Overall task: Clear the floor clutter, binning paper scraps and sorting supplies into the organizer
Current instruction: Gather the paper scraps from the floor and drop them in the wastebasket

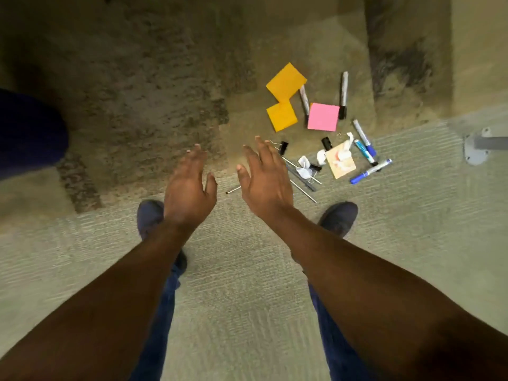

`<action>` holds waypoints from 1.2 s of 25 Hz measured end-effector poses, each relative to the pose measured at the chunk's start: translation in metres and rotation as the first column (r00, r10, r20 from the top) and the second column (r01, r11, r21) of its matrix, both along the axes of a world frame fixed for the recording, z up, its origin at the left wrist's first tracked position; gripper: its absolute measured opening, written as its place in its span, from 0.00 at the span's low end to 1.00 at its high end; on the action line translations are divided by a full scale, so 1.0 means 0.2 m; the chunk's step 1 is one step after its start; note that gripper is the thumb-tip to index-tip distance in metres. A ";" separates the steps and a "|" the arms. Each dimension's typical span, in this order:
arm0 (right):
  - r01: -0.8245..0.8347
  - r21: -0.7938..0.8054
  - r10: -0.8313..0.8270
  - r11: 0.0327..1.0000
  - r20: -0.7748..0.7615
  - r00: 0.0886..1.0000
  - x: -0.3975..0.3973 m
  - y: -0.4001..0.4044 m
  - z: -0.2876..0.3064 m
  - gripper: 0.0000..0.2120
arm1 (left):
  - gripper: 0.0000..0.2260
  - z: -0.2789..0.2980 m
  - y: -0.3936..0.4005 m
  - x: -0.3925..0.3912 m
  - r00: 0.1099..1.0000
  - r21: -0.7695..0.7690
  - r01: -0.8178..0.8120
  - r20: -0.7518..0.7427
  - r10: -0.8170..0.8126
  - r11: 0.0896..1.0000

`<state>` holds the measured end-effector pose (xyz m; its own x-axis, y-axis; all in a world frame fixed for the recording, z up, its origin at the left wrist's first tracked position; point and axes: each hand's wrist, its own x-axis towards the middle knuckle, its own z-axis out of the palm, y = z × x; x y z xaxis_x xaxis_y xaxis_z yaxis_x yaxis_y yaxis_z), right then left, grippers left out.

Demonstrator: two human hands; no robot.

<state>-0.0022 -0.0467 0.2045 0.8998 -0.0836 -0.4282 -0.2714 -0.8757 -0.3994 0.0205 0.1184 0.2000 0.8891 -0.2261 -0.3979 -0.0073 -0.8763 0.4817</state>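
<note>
While both arms are reaching out over carpet point(247, 270), left hand point(188, 188) and right hand point(265, 182) hovering with fingers spread wide, holding nothing. Clutter lying just beyond right hand: two orange notes point(286, 81), one pink note point(323, 117), five markers point(364, 136), labels too blurred for reading. White paper scraps point(304, 167) sitting among black binder clips point(283, 147).

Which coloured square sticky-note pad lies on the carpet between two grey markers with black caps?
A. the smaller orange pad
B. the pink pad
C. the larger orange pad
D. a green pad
B: the pink square sticky-note pad lies with one grey marker with a black cap at its left edge and another at its right corner.
</note>
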 end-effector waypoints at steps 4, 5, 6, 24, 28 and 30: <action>0.155 -0.009 -0.155 0.988 -0.101 0.983 -0.23 -0.47 -0.18 0.18 | 0.18 -0.20 -0.44 -0.11 0.980 0.018 0.177 -0.099 -0.174 0.984; 0.196 -0.010 -0.196 0.981 -0.132 0.972 -0.28 -0.57 -0.24 0.17 | 0.18 -0.26 -0.54 -0.13 0.963 0.009 0.240 -0.127 -0.237 0.971; 0.222 -0.015 -0.222 0.975 -0.162 0.962 -0.32 -0.66 -0.30 0.16 | 0.19 -0.32 -0.63 -0.14 0.943 0.002 0.299 -0.156 -0.296 0.954; -0.117 -0.092 0.097 0.989 -0.194 0.976 -0.24 -1.20 -1.11 0.18 | 0.14 -1.12 -1.27 -0.21 0.890 0.033 0.430 -0.181 -0.418 0.902; -0.056 -0.048 0.044 0.997 -0.207 0.977 -0.20 -1.20 -1.12 0.26 | 0.09 -1.06 -1.25 -0.19 0.891 -0.014 0.429 -0.159 -0.425 0.903; -0.039 -0.048 0.026 0.998 -0.243 0.970 -0.17 -1.19 -1.11 0.30 | 0.05 -1.03 -1.24 -0.18 0.911 -0.057 0.379 -0.149 -0.384 0.923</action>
<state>-0.0361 -0.2843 -0.0182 0.7727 -0.0837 -0.6292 -0.3255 -0.9033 -0.2795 -0.0150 -0.1292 -0.0067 0.6613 -0.5480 -0.5123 -0.2625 -0.8088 0.5262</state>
